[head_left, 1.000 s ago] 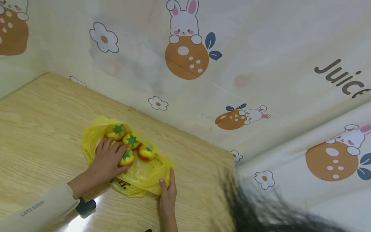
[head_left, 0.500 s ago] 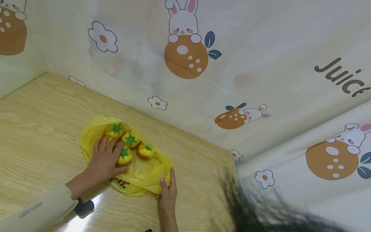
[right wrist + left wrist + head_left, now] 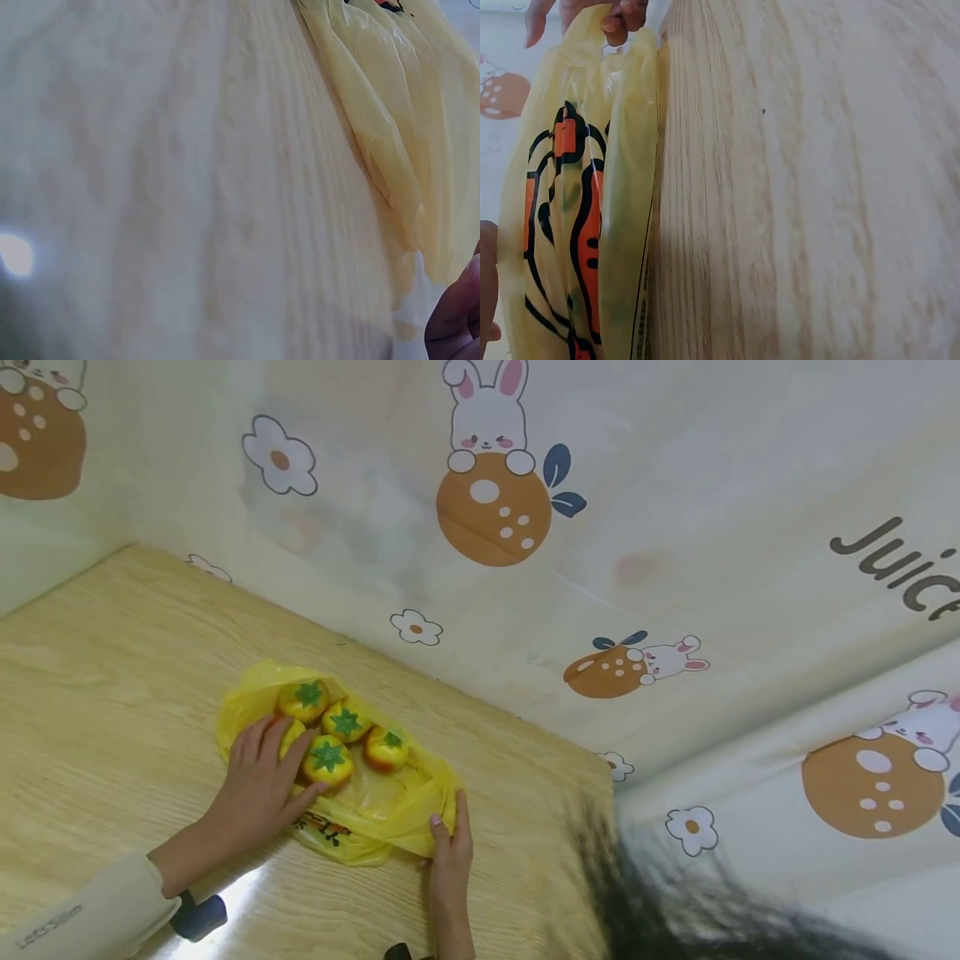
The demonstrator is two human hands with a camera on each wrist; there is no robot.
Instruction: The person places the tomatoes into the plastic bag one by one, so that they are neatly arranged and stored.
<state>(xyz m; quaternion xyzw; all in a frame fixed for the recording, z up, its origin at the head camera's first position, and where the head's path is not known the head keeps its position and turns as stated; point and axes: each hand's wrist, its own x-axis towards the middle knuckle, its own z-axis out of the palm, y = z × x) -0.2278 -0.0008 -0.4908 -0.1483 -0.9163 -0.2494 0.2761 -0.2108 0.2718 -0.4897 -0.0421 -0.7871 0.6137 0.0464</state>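
Observation:
A yellow plastic bag [image 3: 405, 810] with black and orange print lies mouth-up on the table. Inside are several yellow-red persimmons with green leafy tops, among them a near persimmon [image 3: 327, 762] and a right-hand persimmon [image 3: 386, 749]. My left hand [image 3: 258, 777] reaches over the bag's near left edge, fingers extended across a partly hidden persimmon [image 3: 291, 737], thumb beside the near one. At the right end, my right hand [image 3: 452, 852] pinches the bag's rim between thumb and fingers. The left wrist view shows the bag's printed side [image 3: 589, 217]; the right wrist view shows its crumpled end [image 3: 397, 112].
The wooden table [image 3: 97, 693] runs back to a curtain [image 3: 360, 543] printed with rabbits, oranges and flowers. A dark device [image 3: 198, 917] sits at the left wrist. Dark hair [image 3: 637, 893] blurs the lower right of the head view.
My left hand has drawn back slightly toward the lower left, uncovering more of the near persimmon. The right hand still holds the bag's rim. The head view has shifted a little.

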